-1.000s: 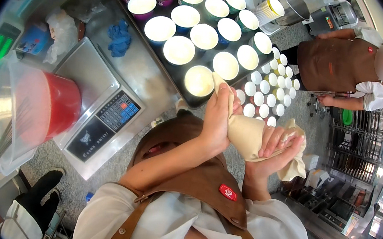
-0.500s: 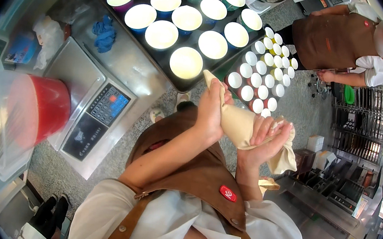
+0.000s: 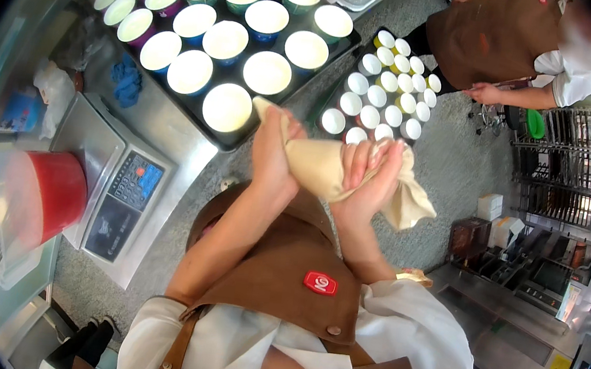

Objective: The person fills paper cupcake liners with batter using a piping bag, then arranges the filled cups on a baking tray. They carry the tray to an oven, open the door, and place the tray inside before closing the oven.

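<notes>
A cream-coloured piping bag (image 3: 314, 163) stretches across in front of my chest. My left hand (image 3: 274, 154) is closed round its narrow front part, and my right hand (image 3: 371, 178) grips the gathered back, where the loose end hangs out beyond the fingers. The bag's tip points up and left, close to the rim of the nearest paper cup (image 3: 227, 108) at the corner of a black tray (image 3: 319, 60). Several coloured paper cups stand in rows on this tray, and pale filling shows in them. Whether anything comes out of the tip I cannot tell.
A second tray with several smaller white cups (image 3: 350, 103) lies to the right. On the left are a scale (image 3: 134, 190), a red-filled tub (image 3: 55, 192) and a blue cloth (image 3: 126, 82). A co-worker in a brown apron (image 3: 484, 38) stands at the far right.
The view has shifted, so the trays and scale sit farther left. My hands and the piping bag also appear farther left, both grips kept. The tip stays by the corner cup.
</notes>
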Available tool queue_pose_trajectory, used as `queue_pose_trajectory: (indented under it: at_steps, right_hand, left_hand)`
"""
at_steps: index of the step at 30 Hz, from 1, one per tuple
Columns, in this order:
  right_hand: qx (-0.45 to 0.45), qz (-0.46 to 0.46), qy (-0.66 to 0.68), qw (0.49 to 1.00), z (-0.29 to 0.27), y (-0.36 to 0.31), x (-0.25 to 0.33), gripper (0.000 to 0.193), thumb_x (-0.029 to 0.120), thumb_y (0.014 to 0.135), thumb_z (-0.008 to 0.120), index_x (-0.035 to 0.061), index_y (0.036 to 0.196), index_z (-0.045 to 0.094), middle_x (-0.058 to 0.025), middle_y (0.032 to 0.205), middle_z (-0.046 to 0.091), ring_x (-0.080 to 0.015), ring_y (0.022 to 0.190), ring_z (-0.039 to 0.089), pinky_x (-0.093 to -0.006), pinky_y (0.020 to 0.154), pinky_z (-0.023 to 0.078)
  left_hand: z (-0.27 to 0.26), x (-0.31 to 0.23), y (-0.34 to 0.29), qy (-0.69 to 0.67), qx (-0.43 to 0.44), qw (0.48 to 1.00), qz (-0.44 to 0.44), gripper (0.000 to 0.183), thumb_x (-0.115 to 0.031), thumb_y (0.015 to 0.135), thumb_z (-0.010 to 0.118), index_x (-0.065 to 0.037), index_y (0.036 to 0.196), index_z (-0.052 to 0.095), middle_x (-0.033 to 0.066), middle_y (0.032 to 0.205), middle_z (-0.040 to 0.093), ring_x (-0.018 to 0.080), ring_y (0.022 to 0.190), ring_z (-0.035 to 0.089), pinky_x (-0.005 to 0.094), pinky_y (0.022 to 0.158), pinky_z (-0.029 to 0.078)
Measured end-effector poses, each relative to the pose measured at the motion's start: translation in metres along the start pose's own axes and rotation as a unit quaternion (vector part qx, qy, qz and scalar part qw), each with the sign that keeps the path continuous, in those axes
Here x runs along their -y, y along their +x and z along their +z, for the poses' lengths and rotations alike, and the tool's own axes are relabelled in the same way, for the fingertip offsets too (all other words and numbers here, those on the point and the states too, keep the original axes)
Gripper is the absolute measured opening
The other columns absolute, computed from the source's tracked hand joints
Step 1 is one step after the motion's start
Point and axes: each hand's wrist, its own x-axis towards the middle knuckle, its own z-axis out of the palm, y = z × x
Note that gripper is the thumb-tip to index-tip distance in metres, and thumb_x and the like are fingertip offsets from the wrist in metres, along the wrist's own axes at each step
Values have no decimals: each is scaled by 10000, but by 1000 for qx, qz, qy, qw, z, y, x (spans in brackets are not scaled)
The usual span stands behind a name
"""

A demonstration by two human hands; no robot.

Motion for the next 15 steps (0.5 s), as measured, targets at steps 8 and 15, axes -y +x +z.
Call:
queue_pose_trajectory:
  at_steps: [8,15]
  right_hand:
    - [-63,-19,25,998,-42,38,34,396,331,1061,394,135,717,403,1,483,344,-93,380,241,-250,408,230]
    - [-103,-19,-26,994,-46,18,39,395,338,1067,369,124,735,388,-12,482,335,-109,383,245,-252,409,226]
  left_hand:
    - [37,54,23,49,-40,997,-44,237,-273,1021,509,-58,925,480,32,717,448,140,658,449,269,635,442]
    - [15,64,26,68,31,995,-71,236,-289,1017,520,-74,927,488,20,710,431,128,645,432,257,595,401]
